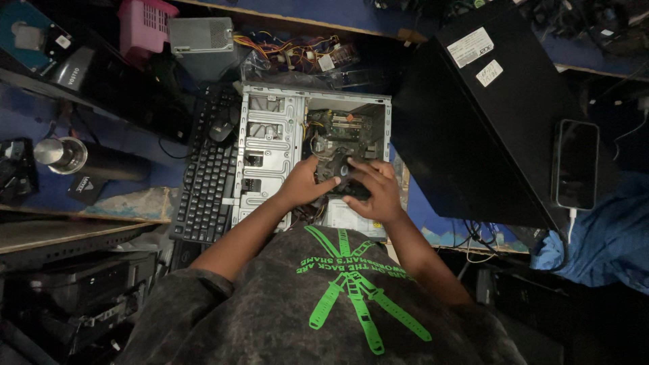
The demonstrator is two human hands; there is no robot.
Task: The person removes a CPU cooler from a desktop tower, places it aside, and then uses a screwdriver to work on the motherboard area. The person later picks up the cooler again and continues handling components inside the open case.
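An open desktop computer case (270,145) lies on its side on the bench, with its motherboard (341,132) exposed. My left hand (303,186) and my right hand (374,192) are both inside the case. Between them they grip a dark round cooling fan (338,176) that sits over the board. The fingers of both hands curl around the fan's edges. What lies under the fan is hidden.
A black keyboard (206,182) with a mouse (220,130) lies left of the case. A black case side panel (487,115) leans at the right, a phone (576,164) beside it. A metal flask (81,159), a pink basket (144,23) and loose cables (291,51) are behind.
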